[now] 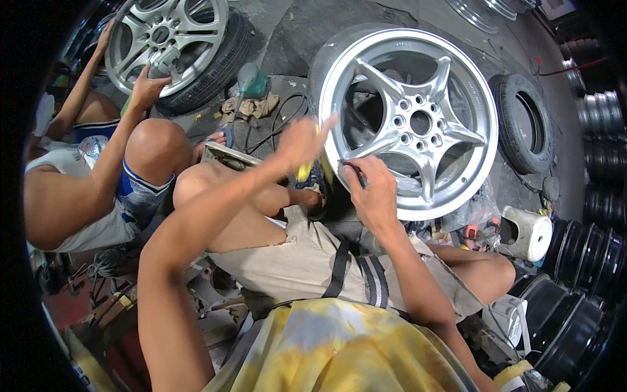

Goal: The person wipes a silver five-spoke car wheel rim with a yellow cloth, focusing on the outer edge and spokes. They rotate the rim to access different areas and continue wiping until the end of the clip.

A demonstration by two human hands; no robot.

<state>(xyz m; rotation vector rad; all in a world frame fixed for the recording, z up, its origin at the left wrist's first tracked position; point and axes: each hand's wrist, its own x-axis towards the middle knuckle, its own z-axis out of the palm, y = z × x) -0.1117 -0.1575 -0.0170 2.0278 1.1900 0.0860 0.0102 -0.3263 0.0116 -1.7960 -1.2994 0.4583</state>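
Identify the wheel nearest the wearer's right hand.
The silver star-spoked wheel: the right hand is at its lower-left rim. The upper-left wheel is at a co-worker's hands; the black rims sit far right.

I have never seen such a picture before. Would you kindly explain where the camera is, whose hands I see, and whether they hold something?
There is no machine here: a person works bare-handed. The only picture comes from a wide fisheye camera on that person's head, looking down, so straight edges bend near its border. In front is a large silver wheel. The right hand, at its lower-left edge, pinches a small dark piece. The left hand is blurred near the wheel's left side; I cannot tell what it holds, if anything. On the floor to the right is a black tyre. At upper left, another person holds a tool at a second wheel.
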